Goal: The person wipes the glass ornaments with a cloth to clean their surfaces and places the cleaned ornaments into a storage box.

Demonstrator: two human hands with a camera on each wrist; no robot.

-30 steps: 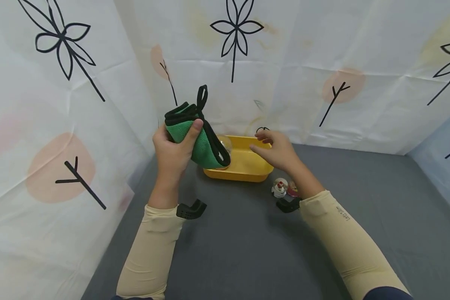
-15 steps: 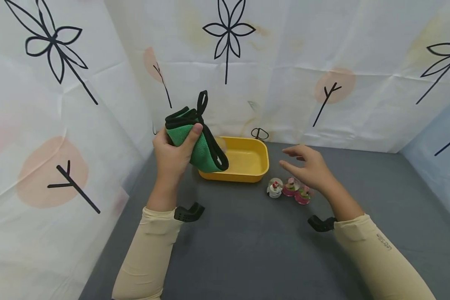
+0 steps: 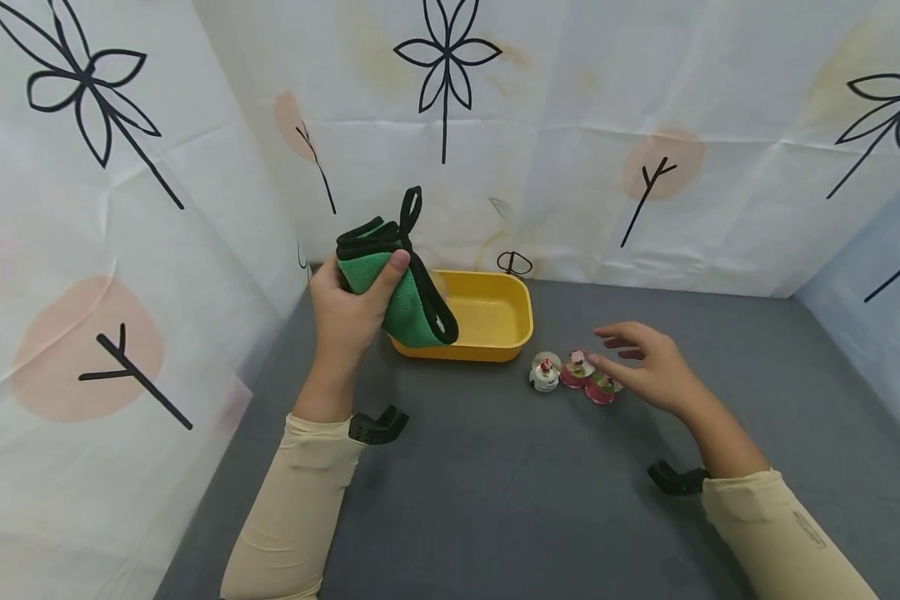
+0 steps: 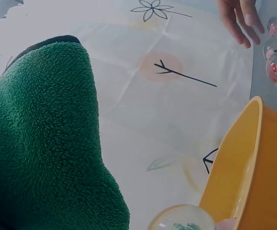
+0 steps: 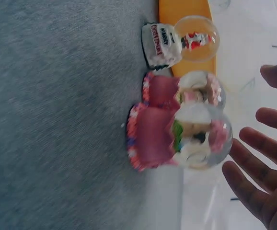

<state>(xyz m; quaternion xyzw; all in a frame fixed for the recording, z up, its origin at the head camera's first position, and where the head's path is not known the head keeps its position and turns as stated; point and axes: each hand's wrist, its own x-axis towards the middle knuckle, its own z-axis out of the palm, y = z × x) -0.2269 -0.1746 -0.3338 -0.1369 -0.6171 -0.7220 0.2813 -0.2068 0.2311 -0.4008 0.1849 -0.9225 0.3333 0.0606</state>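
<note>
My left hand (image 3: 348,312) grips a folded green towel (image 3: 408,308) with black edging and a hanging loop, raised in front of the yellow basin (image 3: 495,317). Part of a clear globe (image 4: 184,218) shows at the basin in the left wrist view; the towel mostly hides it from the head view. Just right of the basin, a white-based snow globe (image 3: 544,373) with a Santa figure stands beside two pink-based snow globes (image 5: 155,136), upright on the table. Holding nothing, my right hand (image 3: 648,367) hovers close by the pink ones, its fingers (image 5: 246,184) spread.
The grey table (image 3: 495,483) runs back to a white cloth backdrop (image 3: 570,167) printed with line flowers and twigs. Cloth also closes off the left side (image 3: 217,250) and the right. A dark camera mount (image 3: 378,425) sits on each wrist.
My right hand has moved from over the basin rightward and down to the snow globes. My left hand still holds the towel in about the same place; the head view has shifted slightly.
</note>
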